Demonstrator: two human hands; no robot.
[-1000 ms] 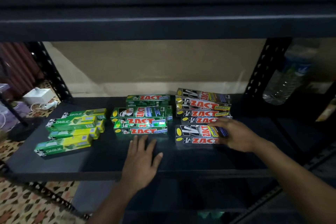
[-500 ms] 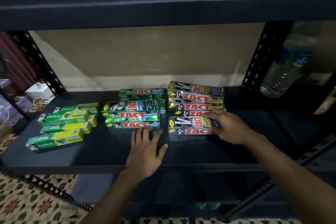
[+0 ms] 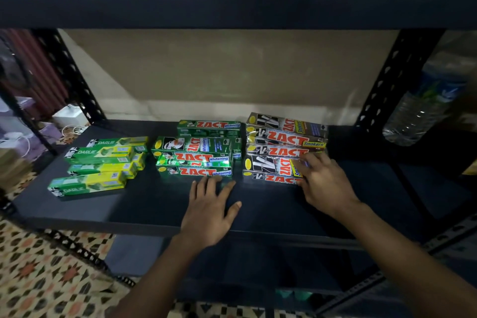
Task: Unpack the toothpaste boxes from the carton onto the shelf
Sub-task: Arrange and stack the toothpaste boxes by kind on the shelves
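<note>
On the shelf (image 3: 144, 204), left hand (image 3: 209, 212) flat (now nearer green boxes (image 3: 193, 160)), right hand (image 3: 325, 183) around black box (image 3: 268, 166).

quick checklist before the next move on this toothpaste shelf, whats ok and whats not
1. Left hand free: ok, flat on the shelf, holding nothing.
2. Right hand grip on front Smokers boxes: cannot tell, fingers cover their end.
3. Whitening boxes squared: not ok, top one lies askew.
4. Darlie boxes out of the way: ok, apart at left.
5. Carton in reach: cannot tell, not in view.
</note>
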